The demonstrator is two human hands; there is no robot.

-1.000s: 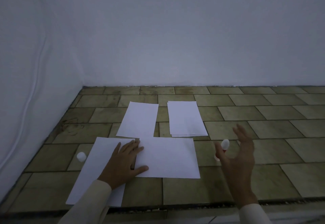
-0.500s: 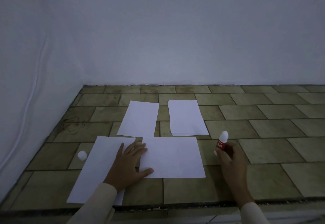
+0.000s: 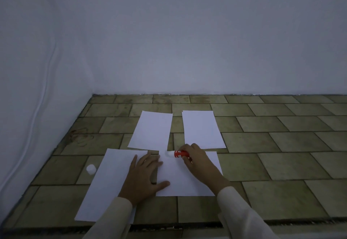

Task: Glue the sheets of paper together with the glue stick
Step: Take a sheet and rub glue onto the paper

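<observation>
My right hand (image 3: 197,160) wrapped around red-labelled white glue stick (image 3: 177,153), stick lying nearly level, white tip pointing left at far left corner of white paper sheet nearest me (image 3: 187,182). My left hand (image 3: 143,179) spread flat, fingers wide, pressing across that sheet's left edge and long white sheet on left (image 3: 107,186). Small white round cap (image 3: 91,169) on tiled floor (image 3: 281,163), just left of long sheet. Two more white sheets (image 3: 152,129) farther off, side by side.

Nothing can be read. The glue stick (image 3: 180,153) carries white marks on its red label, just beside the right hand (image 3: 197,160), but they are too small and blurred to make out.
</observation>
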